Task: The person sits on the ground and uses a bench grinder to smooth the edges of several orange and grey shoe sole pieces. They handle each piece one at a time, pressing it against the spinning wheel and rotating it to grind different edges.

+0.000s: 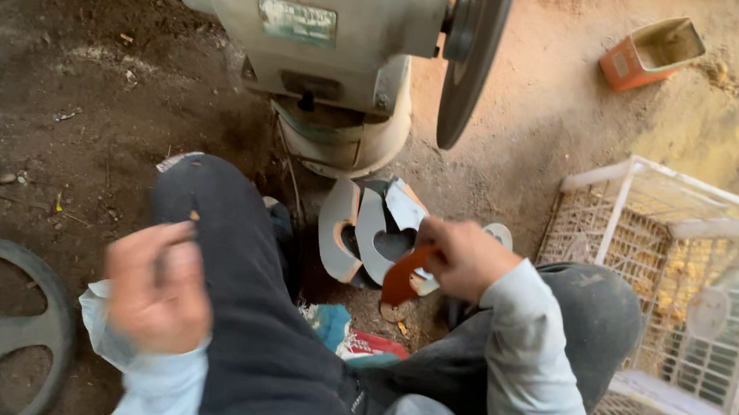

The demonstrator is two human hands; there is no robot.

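The right hand (464,256) grips a curved orange piece (400,281) above grey curved pieces (366,229) on the dirt floor (545,117); the left hand (158,285), blurred, hangs loosely curled and holds nothing.

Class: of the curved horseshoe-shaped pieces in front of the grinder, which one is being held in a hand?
The orange-brown piece, gripped in the right hand. The grey pieces lie on the ground, untouched.
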